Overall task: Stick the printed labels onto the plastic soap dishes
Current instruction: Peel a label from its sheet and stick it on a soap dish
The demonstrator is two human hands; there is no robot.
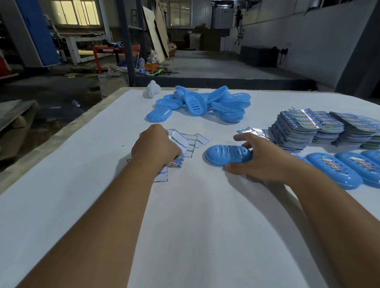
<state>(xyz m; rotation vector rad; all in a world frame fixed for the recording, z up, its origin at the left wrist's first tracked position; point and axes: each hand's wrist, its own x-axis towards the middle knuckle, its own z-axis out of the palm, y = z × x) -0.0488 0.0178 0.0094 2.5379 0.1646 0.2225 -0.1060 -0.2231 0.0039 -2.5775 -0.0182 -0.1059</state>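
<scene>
My right hand [259,160] grips a blue plastic soap dish [226,156] lying on the white table, thumb at its near edge and fingers over its far end. My left hand [155,148] is curled over a spread of label sheets [190,141] and pinches a colourful printed label [175,162] at its fingertips. A heap of unlabelled blue soap dishes [204,104] lies at the far middle. Several dishes bearing labels [340,169] line up at the right edge.
Tall stacks of printed labels [329,127] stand at the right, behind the labelled dishes. A small white object [152,89] sits near the table's far edge. The white table [189,232] drops off at the left to a workshop floor.
</scene>
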